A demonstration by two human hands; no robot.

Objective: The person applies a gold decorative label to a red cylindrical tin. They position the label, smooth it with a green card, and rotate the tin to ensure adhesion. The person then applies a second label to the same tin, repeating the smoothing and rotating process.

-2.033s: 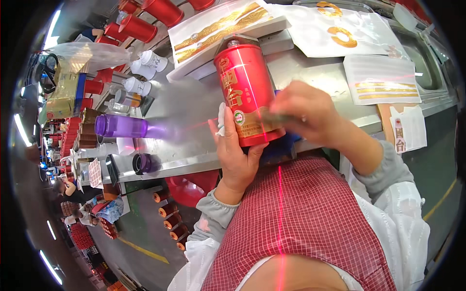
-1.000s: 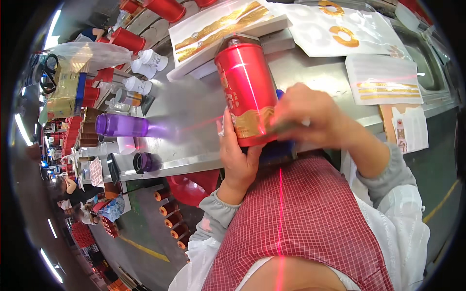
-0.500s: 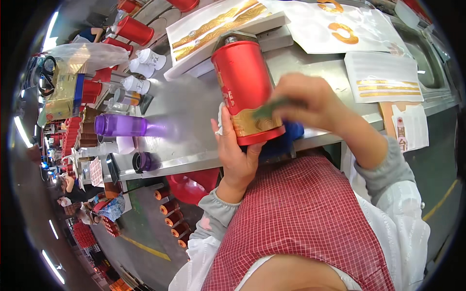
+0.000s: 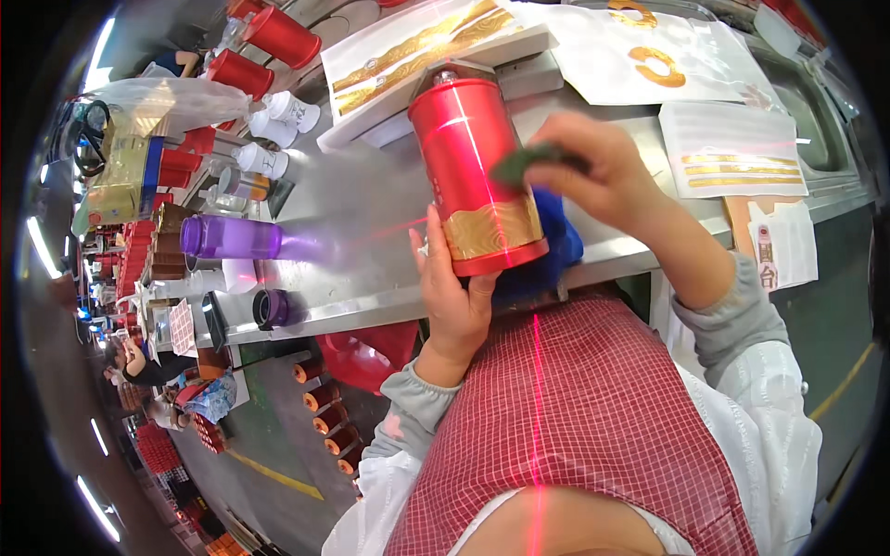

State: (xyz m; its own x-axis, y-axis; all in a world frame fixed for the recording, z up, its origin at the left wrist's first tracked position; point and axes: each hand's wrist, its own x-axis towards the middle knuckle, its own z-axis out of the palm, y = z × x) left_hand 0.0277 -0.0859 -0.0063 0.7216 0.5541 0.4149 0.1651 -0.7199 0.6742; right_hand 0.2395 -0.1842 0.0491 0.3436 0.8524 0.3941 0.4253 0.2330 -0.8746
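A red cylindrical bottle (image 4: 464, 139) lies pointing away from me, its far end at a metal fixture (image 4: 451, 69). A gold decorative band (image 4: 494, 229) wraps the bottle near its closer end. My left hand (image 4: 454, 301) cups that end from the left and below, fingers along its side and thumb beneath. My right hand (image 4: 603, 171) is closed on a small dark green pad (image 4: 528, 167), blurred by motion, at the bottle's right side above the band. A thin red light line runs down the bottle and onto my checked apron (image 4: 575, 398).
A blue cloth (image 4: 556, 241) lies right of the bottle. Sheets with gold strips (image 4: 742, 167) and gold ring-shaped labels (image 4: 656, 67) are on the metal bench. A purple bottle (image 4: 232, 238) and white cups (image 4: 261, 161) stand left. A sink (image 4: 816, 120) is far right.
My right hand and the green pad have moved up and away from the gold band. The bottle has turned slightly, and the red light line now shows. Red bottles at upper left have shifted.
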